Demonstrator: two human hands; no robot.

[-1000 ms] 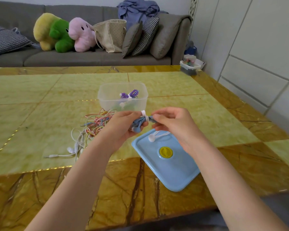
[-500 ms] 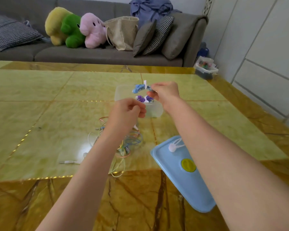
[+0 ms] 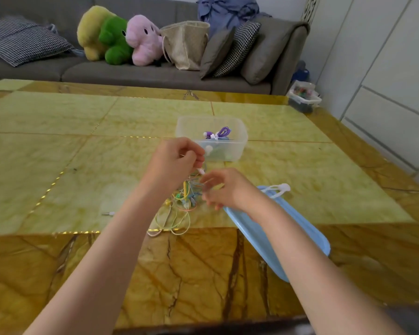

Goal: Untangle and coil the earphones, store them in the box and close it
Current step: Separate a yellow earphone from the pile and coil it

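Left hand [image 3: 177, 160] raised above worktop [image 3: 58, 153], fingers curled, pinching a white earbud end [image 3: 200, 170] of the tangled earphones [image 3: 185, 197]. Tangle of yellow, green, blue and pink cords hanging from that pinch down to the worktop, loose loops spread near the front edge of the green marble panel. White jack plug [image 3: 108, 213] lying apart to the left of the tangle. Right hand [image 3: 224, 189] just beside the tangle on its right, fingers curled toward the cords; blurred, so cannot tell whether a cord is actually gripped. Clear box [image 3: 237, 151] standing open beyond both hands, a coiled purple earphone bundle [image 3: 218, 134] inside, more coils dimly seen below it. Blue lid [image 3: 300, 238] lying flat on worktop to the right, partly under right forearm; white earphone piece [image 3: 279, 188] resting on its far end.
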